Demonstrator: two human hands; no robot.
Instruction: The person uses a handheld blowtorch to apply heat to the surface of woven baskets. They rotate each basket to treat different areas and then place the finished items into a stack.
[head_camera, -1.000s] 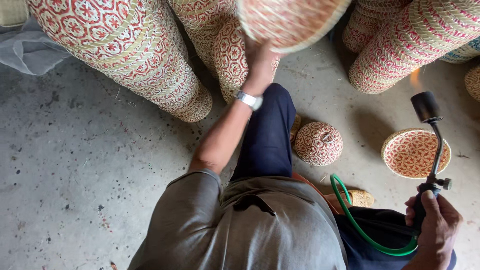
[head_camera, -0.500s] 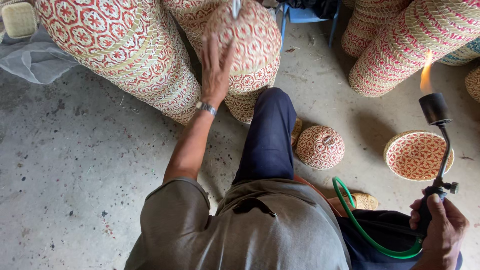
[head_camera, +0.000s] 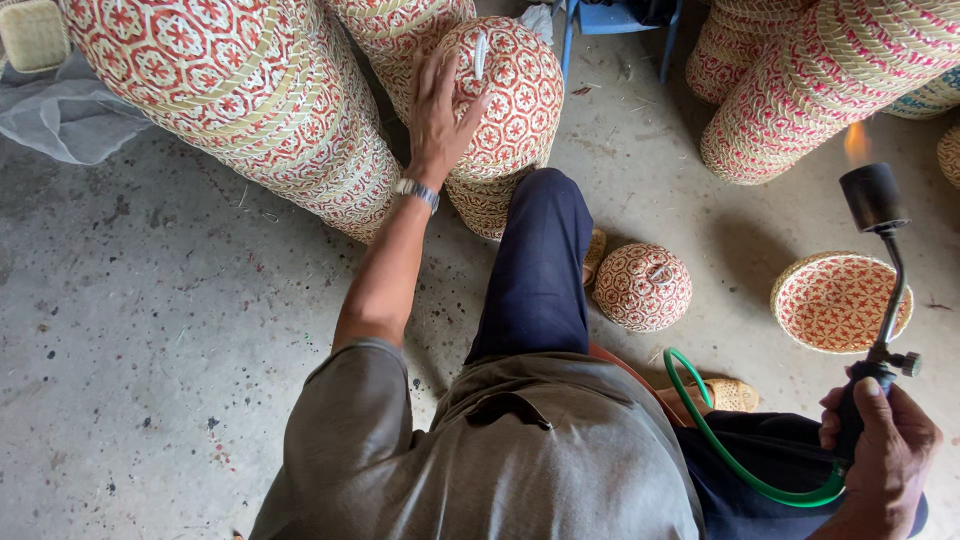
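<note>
While the person sits on the concrete floor (head_camera: 130, 330), the left hand (head_camera: 440, 105) lies flat on a domed woven lid (head_camera: 510, 95) at about twelve o'clock from the body, fingers stretched and spread, pressing but not gripping. This lid has a red and cream pattern and a small pale handle on top, and it sits on a stack of similar baskets (head_camera: 250, 110). The right hand (head_camera: 885, 455), at four o'clock, is closed firmly around the grip of a gas torch (head_camera: 880, 270). A small flame burns at the black nozzle, which points up. A green hose (head_camera: 740, 465) runs from the torch toward the lap. Between the legs and the torch, a second domed lid (head_camera: 642, 287) lies on the floor, and an open woven bowl (head_camera: 835, 300) lies just behind the torch stem.
</note>
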